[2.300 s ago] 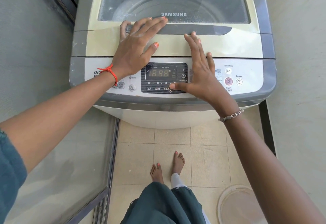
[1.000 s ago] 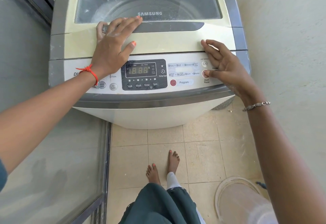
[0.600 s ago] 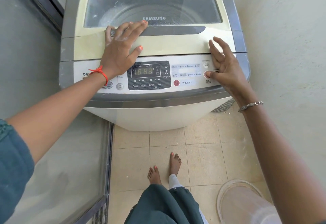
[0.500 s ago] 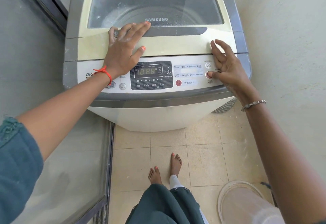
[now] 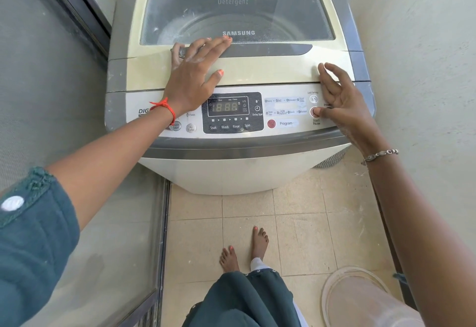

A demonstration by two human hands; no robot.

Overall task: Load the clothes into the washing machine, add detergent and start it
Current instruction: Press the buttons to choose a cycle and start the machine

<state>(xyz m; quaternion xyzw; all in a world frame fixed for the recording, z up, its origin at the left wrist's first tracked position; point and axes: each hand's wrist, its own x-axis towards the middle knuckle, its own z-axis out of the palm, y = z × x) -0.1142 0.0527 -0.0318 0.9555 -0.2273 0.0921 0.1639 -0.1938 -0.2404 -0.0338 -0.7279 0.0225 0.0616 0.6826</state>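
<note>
A cream and grey top-load washing machine (image 5: 260, 69) stands before me with its glass lid (image 5: 237, 12) closed. My left hand (image 5: 194, 74) lies flat on the lid's front edge, fingers spread over the dark handle strip. My right hand (image 5: 342, 105) hovers over the right end of the control panel (image 5: 233, 112), fingers apart, with its thumb on the round red start/pause button (image 5: 314, 112). The display reads 1888. The clothes are hidden beneath the dusty lid; no detergent container is in view.
A glass sliding door (image 5: 85, 236) with a metal frame runs along the left. A plastered wall (image 5: 425, 69) closes the right side. A clear plastic tub (image 5: 360, 301) stands on the tiled floor (image 5: 296, 223) at lower right, near my bare feet (image 5: 244, 246).
My right hand moved from the middle of the panel to its right end, thumb landing on the start/pause button. My left hand stayed on the lid. The view shifted slightly.
</note>
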